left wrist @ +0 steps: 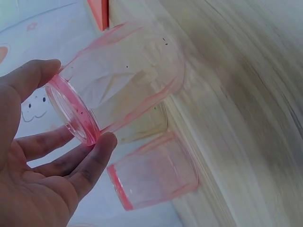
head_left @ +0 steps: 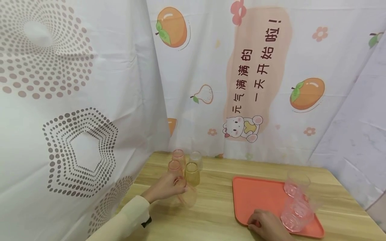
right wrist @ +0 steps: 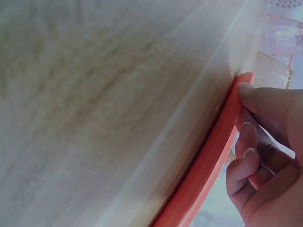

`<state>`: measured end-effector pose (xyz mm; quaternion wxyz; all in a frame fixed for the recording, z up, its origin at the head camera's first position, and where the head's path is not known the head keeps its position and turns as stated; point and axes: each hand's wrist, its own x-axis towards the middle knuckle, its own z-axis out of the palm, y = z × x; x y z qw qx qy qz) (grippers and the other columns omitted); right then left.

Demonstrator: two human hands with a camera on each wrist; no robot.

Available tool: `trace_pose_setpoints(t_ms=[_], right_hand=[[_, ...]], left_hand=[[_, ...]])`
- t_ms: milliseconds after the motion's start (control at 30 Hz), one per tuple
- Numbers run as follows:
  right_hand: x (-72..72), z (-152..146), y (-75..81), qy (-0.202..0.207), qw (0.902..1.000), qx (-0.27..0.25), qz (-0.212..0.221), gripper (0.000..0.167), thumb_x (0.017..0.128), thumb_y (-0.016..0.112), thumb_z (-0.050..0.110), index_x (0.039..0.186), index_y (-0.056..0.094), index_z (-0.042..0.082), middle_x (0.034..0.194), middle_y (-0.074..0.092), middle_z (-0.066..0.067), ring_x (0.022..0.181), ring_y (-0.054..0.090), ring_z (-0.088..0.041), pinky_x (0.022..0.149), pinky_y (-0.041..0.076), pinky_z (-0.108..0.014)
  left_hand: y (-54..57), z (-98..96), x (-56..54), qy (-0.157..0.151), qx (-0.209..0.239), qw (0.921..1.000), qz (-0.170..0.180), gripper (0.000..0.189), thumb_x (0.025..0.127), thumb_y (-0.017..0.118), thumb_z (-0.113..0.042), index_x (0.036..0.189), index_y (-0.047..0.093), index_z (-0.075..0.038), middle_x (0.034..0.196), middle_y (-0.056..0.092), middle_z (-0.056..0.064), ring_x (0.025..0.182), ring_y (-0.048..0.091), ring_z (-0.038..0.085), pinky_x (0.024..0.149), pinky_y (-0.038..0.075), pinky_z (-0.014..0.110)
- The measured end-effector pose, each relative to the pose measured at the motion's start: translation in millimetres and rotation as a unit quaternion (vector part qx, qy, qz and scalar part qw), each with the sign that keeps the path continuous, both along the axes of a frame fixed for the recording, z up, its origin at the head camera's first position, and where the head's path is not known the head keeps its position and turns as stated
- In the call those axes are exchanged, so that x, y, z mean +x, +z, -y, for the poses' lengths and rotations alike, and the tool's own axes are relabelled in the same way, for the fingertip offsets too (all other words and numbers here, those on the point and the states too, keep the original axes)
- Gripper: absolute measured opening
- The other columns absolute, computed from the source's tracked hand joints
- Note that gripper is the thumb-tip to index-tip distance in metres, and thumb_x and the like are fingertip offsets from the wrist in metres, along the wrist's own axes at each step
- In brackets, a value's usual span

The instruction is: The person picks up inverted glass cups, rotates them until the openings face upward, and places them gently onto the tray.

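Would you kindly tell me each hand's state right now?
Left hand: closed, holding a pink cup.
Right hand: closed, pinching the red tray by its edge.

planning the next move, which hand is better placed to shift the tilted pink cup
Probably the left hand: it pinches the tilted pink cup. The right hand is farther from that cup, holding the near edge of the red tray.

At back, white fruit-print curtain with Chinese lettering; at left, white dot-patterned curtain; below, wood-grain tabletop.
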<state>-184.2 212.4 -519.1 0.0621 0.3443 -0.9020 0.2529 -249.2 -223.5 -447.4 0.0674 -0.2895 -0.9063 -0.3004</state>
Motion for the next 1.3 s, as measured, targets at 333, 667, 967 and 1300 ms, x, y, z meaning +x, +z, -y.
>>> trace_pose_setpoints(t_ms=[333,667,967,1300], right_hand=[[0.8,-1.6,-0.2,-0.021,0.9997,-0.007,-0.008,0.011,0.085,0.084,0.025,0.087,0.074,0.027,0.084,0.058,0.025,0.072,0.053,0.004,0.060,0.046,-0.026],[2.2,7.0,5.9,-0.055,0.9980,-0.031,-0.001,0.007,0.088,0.082,0.029,0.088,0.075,0.027,0.083,0.061,0.024,0.070,0.049,0.005,0.059,0.045,-0.024],[4.7,18.3,7.6,-0.064,0.9943,-0.073,0.043,0.010,0.090,0.080,0.032,0.092,0.078,0.022,0.084,0.064,0.021,0.063,0.046,0.004,0.055,0.042,-0.023],[4.1,30.2,14.1,-0.088,0.9797,-0.134,0.121,0.016,0.095,0.075,0.033,0.099,0.078,0.018,0.090,0.071,0.013,0.067,0.053,-0.001,0.058,0.043,-0.023]], left_hand=[[-4.3,-19.0,0.8,-0.018,0.023,0.9987,0.041,0.029,0.088,0.080,-0.032,0.090,0.067,-0.006,0.068,0.046,-0.003,0.057,0.037,0.002,0.050,0.033,0.022],[-9.1,-40.0,6.1,0.000,0.063,0.9907,0.121,0.043,0.092,0.076,-0.045,0.117,0.068,-0.012,0.088,0.062,-0.004,0.076,0.058,0.010,0.063,0.050,0.028],[-17.4,-63.6,9.1,0.005,0.099,0.9858,0.136,0.043,0.089,0.079,-0.045,0.118,0.070,-0.015,0.093,0.067,-0.007,0.083,0.063,0.011,0.069,0.054,0.028],[-25.5,-84.6,8.4,-0.011,0.134,0.9813,0.138,0.043,0.088,0.081,-0.041,0.118,0.068,-0.013,0.094,0.066,-0.007,0.085,0.063,0.009,0.073,0.054,0.027]])
